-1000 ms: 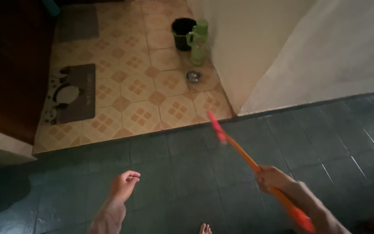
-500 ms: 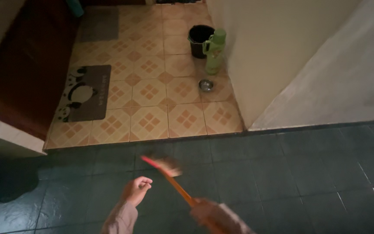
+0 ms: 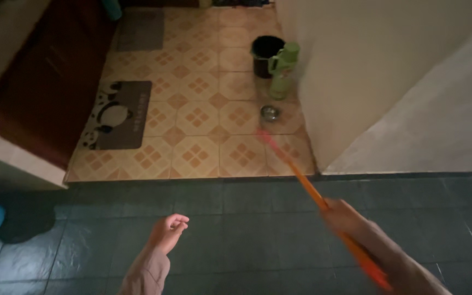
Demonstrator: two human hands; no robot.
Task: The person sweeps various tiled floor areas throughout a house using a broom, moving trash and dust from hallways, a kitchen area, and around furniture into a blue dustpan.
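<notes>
Right hand (image 3: 350, 221) clamped around an orange broom handle (image 3: 307, 186), its blurred red head (image 3: 266, 136) over the far patterned tiles; left hand (image 3: 167, 232) empty, fingers loosely curled. Risk: the swinging head, near the steel bowl (image 3: 269, 113) and green flask (image 3: 282, 71), may topple them.

Dim light throughout. I see dark slate-green floor tiles (image 3: 247, 218) nearest me, meeting tan patterned tiles (image 3: 198, 117) beyond. White wall corner (image 3: 367, 82) on the right. A grey panda doormat (image 3: 117, 116) lies left on the tan tiles; black bucket (image 3: 263, 52), green flask (image 3: 282, 68) and small metal bowl (image 3: 269, 113) beside the wall.
</notes>
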